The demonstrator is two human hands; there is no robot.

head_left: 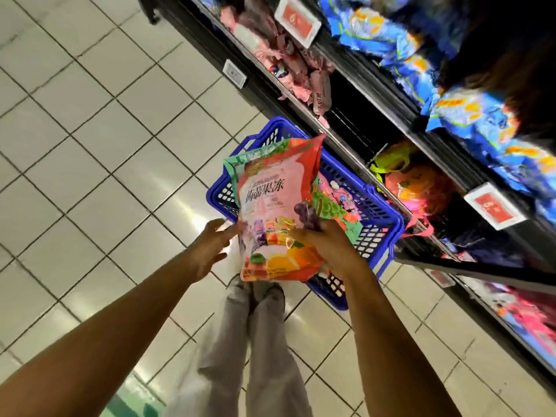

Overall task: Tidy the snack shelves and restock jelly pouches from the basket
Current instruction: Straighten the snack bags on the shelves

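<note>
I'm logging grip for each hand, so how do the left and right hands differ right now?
The right hand grips the jelly pouch with curled fingers; the left hand has its fingers spread, only the tips at the pouch's edge. The right carries the pouch; the left holds nothing. Both are above the blue basket.

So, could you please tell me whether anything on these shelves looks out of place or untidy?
Yes: the pink packets on the lower shelf lie jumbled and tilted rather than in rows, with a bare gap beside them.
</note>
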